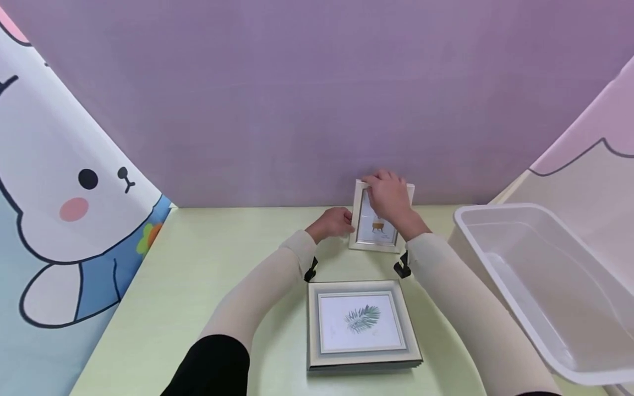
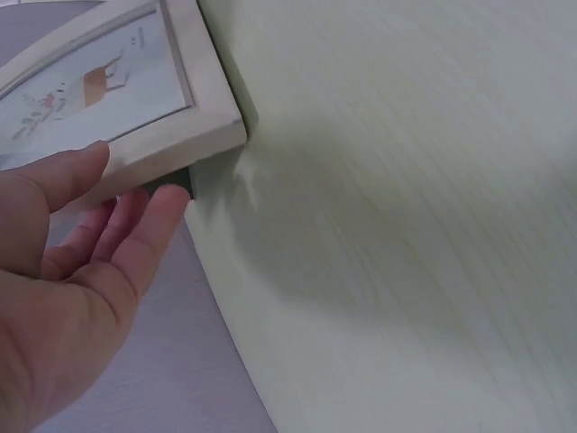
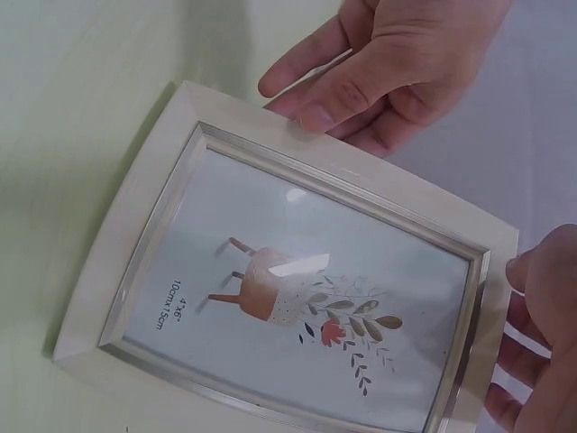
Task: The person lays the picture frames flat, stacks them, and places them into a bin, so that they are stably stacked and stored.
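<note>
Two hands hold one small frame (image 1: 373, 231), which is tipped up near the far side of the table (image 1: 223, 264), just in front of the purple wall (image 1: 297, 110). The left hand (image 1: 333, 223) pinches its left side, thumb over the front border and fingers behind. The right hand (image 1: 388, 195) grips the top edge, thumb at the rim and fingers round the back. Whether the bottom edge bears the full weight cannot be told, nor how firmly either hand presses.

A dark bit shows behind the frame in the left wrist view; if it is a back stand, a leg folded in or only half out could let the frame fall backward once support goes. Letting go with the right hand first could make it twist, since the left hand has only one side. The glossy front might smudge from a stray thumb.

Nearer the person lies a larger frame (image 1: 364, 323) with a leaf print, flat, with what look like more layers under it. Both forearms pass close to it, so a dropped elbow could knock it askew. The white tub (image 1: 555, 291) sits beside the right arm, where a wide sweep could bump its rim.
</note>
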Motion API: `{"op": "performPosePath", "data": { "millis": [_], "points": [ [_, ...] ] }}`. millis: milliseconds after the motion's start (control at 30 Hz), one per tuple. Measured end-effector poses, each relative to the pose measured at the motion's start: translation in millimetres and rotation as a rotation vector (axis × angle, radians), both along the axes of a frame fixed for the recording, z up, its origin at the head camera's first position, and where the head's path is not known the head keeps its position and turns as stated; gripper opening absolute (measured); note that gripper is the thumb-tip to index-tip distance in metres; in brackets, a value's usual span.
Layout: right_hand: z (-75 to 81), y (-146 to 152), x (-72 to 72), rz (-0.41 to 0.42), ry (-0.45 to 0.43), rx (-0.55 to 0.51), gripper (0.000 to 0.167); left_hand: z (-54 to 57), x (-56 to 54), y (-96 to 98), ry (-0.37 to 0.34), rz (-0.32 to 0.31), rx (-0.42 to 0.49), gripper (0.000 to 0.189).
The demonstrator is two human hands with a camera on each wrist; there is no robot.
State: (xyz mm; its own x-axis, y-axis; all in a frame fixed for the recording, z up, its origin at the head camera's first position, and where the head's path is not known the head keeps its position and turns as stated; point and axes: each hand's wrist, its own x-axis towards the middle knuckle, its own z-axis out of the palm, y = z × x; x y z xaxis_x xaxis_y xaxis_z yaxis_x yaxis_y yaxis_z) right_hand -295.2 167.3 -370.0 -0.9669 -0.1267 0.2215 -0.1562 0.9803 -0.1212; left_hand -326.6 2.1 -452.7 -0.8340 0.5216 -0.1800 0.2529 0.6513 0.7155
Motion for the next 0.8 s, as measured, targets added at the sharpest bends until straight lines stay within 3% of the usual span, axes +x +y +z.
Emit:
{"op": "performPosePath", "data": {
  "millis": [133,333,600,800],
  "points": [
    [-0.4,-2.4,-0.9,-0.004,-0.003,-0.007,0.039,-3.5,-0.6,1.1,0.003,0.010,-0.019,0.028],
    [-2.8,-6.8,-2.6,-0.031,-0.017,-0.007,0.043,1.1,3.7,-1.4,-0.039,-0.013,-0.010,0.020],
    [-5.0,-7.6,-2.1,-0.031,-0.010,0.025,0.056,-2.6,6.7,-0.9,-0.164,0.000,0.114,0.021],
    [-4.3,-7.1,0.3,-0.016,-0.006,0.017,0.058,-2.6,10.3,-0.3,-0.212,-0.003,0.152,0.022]
  ]
}}
